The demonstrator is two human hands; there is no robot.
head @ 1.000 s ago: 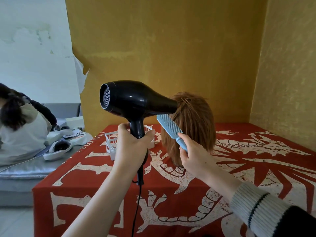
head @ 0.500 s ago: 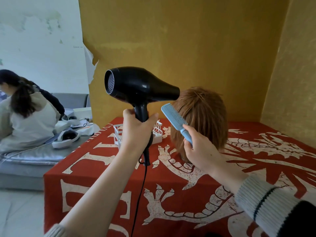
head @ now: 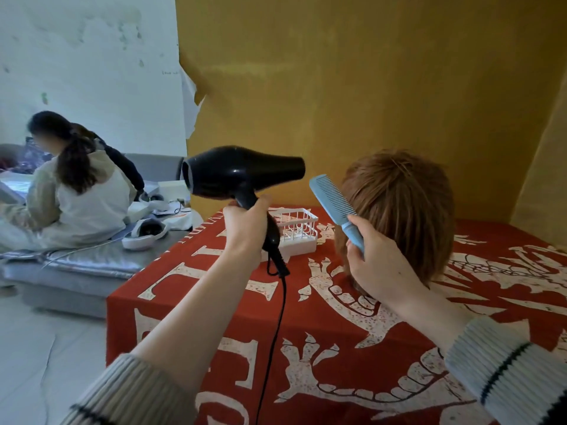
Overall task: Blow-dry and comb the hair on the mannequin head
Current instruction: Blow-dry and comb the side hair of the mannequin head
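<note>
Our left hand [head: 245, 222] grips the black hair dryer [head: 242, 173]; our right hand [head: 377, 265] holds the blue comb [head: 334, 204] beside the mannequin head's hair [head: 402, 210] on the worktop [head: 306, 317]. We should aim the nozzle at the strands and comb downward gently.

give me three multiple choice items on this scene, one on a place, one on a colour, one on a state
1. Where is the white basket?
A. on the table, behind the left hand
B. on the floor
C. on the mannequin head

2. What colour is the comb?
A. black
B. blue
C. red

3. How is the hair dryer held?
A. lying on the table
B. gripped by its handle
C. hanging by its cord

Answers: 1 A, it stands on the red cloth; 2 B, light blue in the right hand; 3 B, left fingers wrap the handle.
</note>
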